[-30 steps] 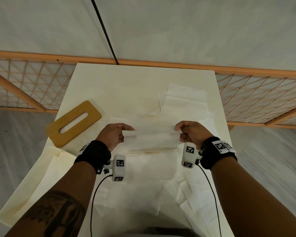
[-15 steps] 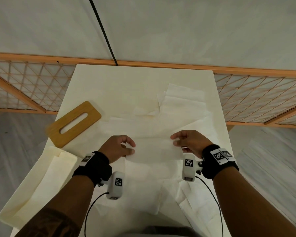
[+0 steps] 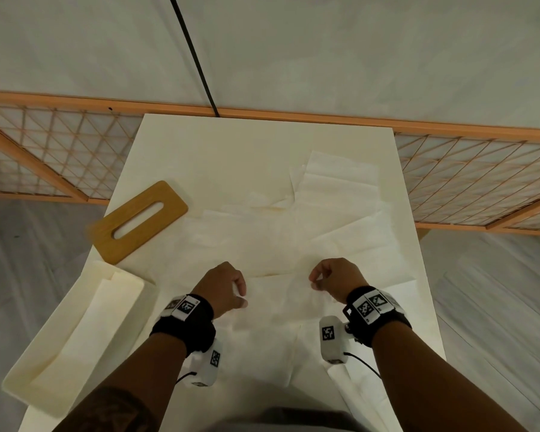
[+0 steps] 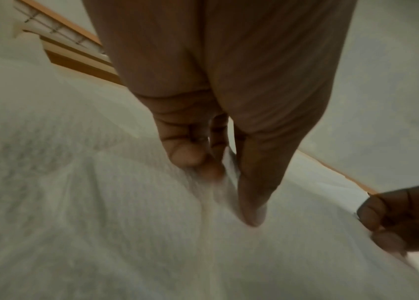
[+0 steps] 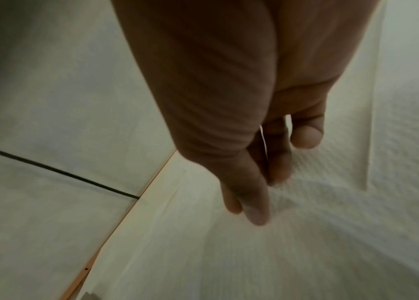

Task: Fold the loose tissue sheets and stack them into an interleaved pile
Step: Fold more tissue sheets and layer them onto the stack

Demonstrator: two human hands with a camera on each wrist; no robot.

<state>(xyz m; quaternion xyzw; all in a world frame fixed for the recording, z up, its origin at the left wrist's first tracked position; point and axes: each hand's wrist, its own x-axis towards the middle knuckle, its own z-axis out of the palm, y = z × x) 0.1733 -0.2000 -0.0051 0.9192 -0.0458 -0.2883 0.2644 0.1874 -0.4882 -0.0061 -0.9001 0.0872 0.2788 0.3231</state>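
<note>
A folded tissue sheet now lies low on the spread sheets at the table's near centre, lowered from mid-air. The left hand and right hand pinch its ends; this fold looks nearly placed.

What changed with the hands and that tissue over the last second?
Both hands came toward the person and down, laying the folded tissue sheet onto the sheets on the table. The left hand and right hand still pinch its ends. The wooden lid and tissue box stayed put.
</note>
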